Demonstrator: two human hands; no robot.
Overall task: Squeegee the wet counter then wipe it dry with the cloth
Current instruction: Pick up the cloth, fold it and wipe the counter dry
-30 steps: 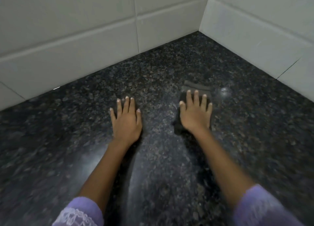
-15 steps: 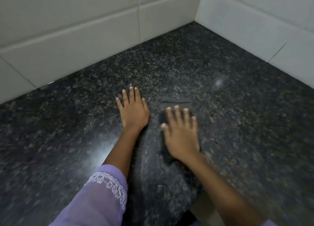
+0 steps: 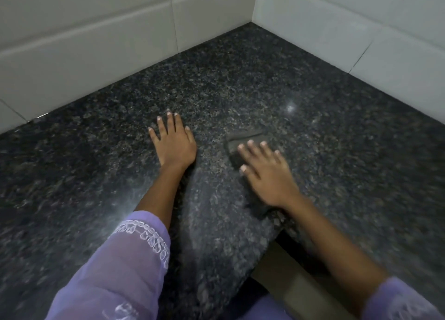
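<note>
A dark speckled granite counter (image 3: 252, 83) fills the view. My left hand (image 3: 174, 143) lies flat on it, palm down, fingers spread, holding nothing. My right hand (image 3: 267, 172) presses flat on a small dark grey cloth (image 3: 243, 140). The cloth's far edge shows beyond my fingertips; the rest is hidden under the palm. A paler smeared streak runs along the counter between my two forearms. No squeegee is in view.
White tiled walls (image 3: 96, 42) meet in a corner at the back right (image 3: 252, 18). The counter's front edge (image 3: 272, 240) cuts in at the lower right, with a beige floor (image 3: 284, 278) below it. Purple sleeves cover both forearms.
My right hand has slid the cloth toward me and to the left, then a little back to the right. My left hand has stayed flat in place.
</note>
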